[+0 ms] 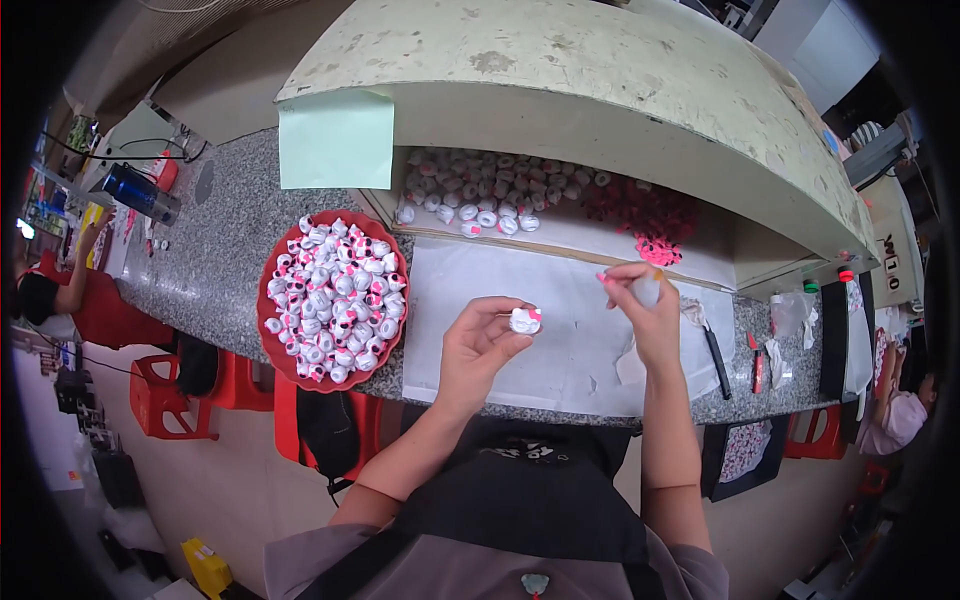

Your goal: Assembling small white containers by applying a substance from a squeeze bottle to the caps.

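My left hand (478, 345) is closed, thumb and fingers round a small white figurine piece (525, 320) with pink patches. It is held above the white work sheet (500, 275). To its right my right hand (652, 310) pinches a tiny pink piece (603, 279) between thumb and forefinger. A whitish thing (647, 291) shows at that hand's fingers; I cannot tell what it is. Beyond the hands, a heap of small pink pieces (657, 249) lies at the front of the shelf. To the left stands a red scalloped bowl (272, 345) full of white, pink and black figurine pieces (335, 300).
Rows of white pieces (490, 190) fill the pale shelf unit (560, 80), a green paper (337, 140) hanging off it. A black-handled tool (717, 362) and a red knife-like tool (757, 365) lie at right. Red stools (165, 400) stand below; other people work at both sides.
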